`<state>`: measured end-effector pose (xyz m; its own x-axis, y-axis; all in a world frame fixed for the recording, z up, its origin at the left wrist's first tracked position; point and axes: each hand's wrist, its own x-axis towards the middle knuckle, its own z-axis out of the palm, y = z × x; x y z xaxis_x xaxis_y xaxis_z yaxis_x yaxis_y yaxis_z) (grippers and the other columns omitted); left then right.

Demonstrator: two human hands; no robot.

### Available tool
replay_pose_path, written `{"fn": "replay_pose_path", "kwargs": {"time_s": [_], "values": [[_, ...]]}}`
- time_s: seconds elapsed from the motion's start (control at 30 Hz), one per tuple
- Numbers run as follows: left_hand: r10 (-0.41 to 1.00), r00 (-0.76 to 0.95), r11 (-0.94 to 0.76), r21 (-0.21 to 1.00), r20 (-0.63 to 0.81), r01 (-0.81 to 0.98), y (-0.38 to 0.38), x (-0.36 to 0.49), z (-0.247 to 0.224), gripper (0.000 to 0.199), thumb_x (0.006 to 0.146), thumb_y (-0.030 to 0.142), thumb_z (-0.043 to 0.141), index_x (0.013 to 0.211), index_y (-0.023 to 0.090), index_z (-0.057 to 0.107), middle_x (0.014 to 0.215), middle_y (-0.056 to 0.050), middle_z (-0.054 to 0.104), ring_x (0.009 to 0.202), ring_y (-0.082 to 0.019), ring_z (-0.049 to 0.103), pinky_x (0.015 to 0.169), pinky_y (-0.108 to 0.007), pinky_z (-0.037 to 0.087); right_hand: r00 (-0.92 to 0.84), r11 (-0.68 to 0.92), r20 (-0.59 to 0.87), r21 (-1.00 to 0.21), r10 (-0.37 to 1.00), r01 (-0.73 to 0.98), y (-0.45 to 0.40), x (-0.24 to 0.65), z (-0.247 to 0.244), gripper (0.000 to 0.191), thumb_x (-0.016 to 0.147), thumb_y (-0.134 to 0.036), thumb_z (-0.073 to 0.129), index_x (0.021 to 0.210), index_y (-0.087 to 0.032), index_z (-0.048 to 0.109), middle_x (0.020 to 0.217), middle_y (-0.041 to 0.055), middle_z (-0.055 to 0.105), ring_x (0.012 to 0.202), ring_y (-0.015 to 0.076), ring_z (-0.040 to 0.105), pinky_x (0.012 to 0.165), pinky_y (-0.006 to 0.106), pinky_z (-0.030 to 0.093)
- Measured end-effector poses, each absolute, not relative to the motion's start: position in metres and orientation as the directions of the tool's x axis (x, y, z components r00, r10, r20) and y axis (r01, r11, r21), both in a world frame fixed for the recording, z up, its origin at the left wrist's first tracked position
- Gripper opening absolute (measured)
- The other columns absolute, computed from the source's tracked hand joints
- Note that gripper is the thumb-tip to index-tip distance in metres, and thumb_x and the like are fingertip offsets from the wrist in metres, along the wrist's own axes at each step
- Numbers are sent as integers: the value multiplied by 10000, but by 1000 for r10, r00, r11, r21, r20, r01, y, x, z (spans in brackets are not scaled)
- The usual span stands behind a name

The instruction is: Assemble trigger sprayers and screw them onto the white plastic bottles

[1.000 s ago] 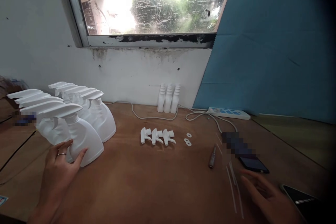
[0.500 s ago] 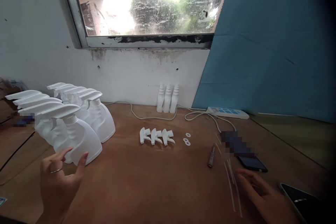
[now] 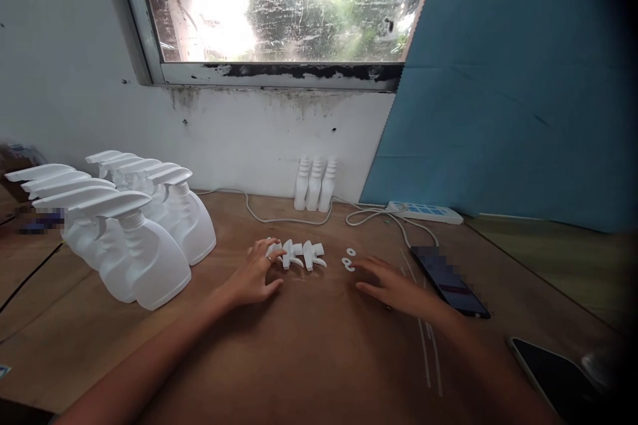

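Note:
Three white trigger spray heads lie in a row mid-table. My left hand [image 3: 258, 273] reaches over the leftmost spray head [image 3: 274, 252] and partly covers it; its thumb is apart from the fingers. The middle spray head [image 3: 292, 255] and the right one [image 3: 313, 255] lie just beyond the fingertips. With fingers stretched out, my right hand [image 3: 391, 285] is beside three small white washers [image 3: 347, 261], its fingertips close to the nearest one. Under that hand the screwdriver-like tool is almost wholly hidden. Thin clear tubes [image 3: 426, 352] lie partly beneath the right forearm.
Several assembled white spray bottles [image 3: 159, 259] stand at the left. Three small white bottles [image 3: 314, 186] stand against the wall. A power strip [image 3: 426, 212] with its cable lies at the back right, in front of a blue cloth [image 3: 498, 93]. Two phones, one dark [image 3: 458, 289], lie at the right.
My left hand has moved right from the spray bottles to the leftmost spray head. My right hand has moved left and forward to the washers, covering the screwdriver-like tool.

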<state>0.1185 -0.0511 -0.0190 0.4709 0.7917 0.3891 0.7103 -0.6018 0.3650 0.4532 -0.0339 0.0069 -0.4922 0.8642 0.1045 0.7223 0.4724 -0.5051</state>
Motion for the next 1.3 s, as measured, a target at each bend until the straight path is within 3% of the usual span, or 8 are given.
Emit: {"fn": "replay_pose_path", "kwargs": {"time_s": [0.1, 0.27, 0.47, 0.67, 0.87, 1.03, 1.2, 1.3], "values": [[805, 432, -574, 352, 406, 740, -31, 121, -31, 553, 760, 238, 670, 1288, 217, 505, 1423, -160, 392, 1340, -356, 338, 1082, -564, 328, -471, 466, 111, -451, 875, 761, -19, 450, -11, 425, 862, -276, 538, 1270, -174, 595, 1276, 140, 574, 1218, 292, 515, 1031, 445, 405], [805, 381, -563, 380, 455, 734, -21, 112, -48, 424, 790, 252, 642, 1207, 219, 569, 1408, -137, 434, 1325, -328, 377, 1087, -519, 358, -446, 507, 247, -324, 860, 799, -12, 454, -47, 297, 861, -175, 501, 1109, -183, 663, 1117, 123, 637, 1099, 294, 548, 969, 454, 426], [799, 302, -546, 418, 520, 726, -11, 100, -56, 143, 811, 216, 602, 949, 180, 609, 1270, -140, 533, 1231, -309, 453, 1055, -503, 389, -432, 533, 323, -383, 842, 754, -9, 455, -49, 153, 846, -143, 502, 771, -201, 622, 839, 72, 647, 887, 257, 585, 819, 395, 466], [814, 199, -517, 525, 546, 676, -9, 97, -56, 121, 809, 236, 592, 750, 189, 496, 1059, -111, 600, 1030, -265, 564, 920, -446, 478, -338, 486, 368, -458, 866, 745, -5, 459, -51, 119, 786, -122, 540, 851, -192, 611, 828, 44, 641, 797, 210, 614, 739, 341, 491], [839, 181, -525, 676, 513, 518, -44, 130, -40, 166, 859, 265, 552, 796, 204, 412, 1041, -61, 620, 909, -165, 627, 786, -277, 522, -267, 481, 436, -513, 860, 711, -21, 445, -36, 74, 848, -187, 556, 808, -191, 618, 782, 36, 641, 715, 183, 615, 680, 309, 496], [891, 321, -397, 895, 322, 205, -82, 169, -39, 238, 827, 273, 639, 884, 202, 418, 951, -30, 634, 814, -139, 613, 709, -225, 479, -334, 714, 644, -518, 688, 472, -59, 406, -22, 99, 925, -207, 540, 884, -206, 630, 842, 46, 660, 796, 174, 639, 726, 291, 526], [880, 407, -328, 932, 243, 153, -92, 179, -44, 243, 827, 268, 663, 919, 192, 451, 896, -14, 613, 769, -125, 548, 686, -217, 430, -555, 910, 724, -280, 409, 305, -83, 388, -22, 196, 904, -69, 532, 1038, -185, 615, 928, 76, 668, 841, 177, 618, 741, 311, 521], [852, 451, -356, 926, 265, 128, -91, 177, -46, 208, 844, 265, 644, 931, 183, 474, 899, -15, 600, 781, -126, 543, 691, -217, 423, -642, 945, 695, -202, 324, 258, -84, 388, -22, 227, 886, -32, 524, 1053, -163, 601, 936, 90, 674, 860, 190, 608, 747, 335, 519]]}}
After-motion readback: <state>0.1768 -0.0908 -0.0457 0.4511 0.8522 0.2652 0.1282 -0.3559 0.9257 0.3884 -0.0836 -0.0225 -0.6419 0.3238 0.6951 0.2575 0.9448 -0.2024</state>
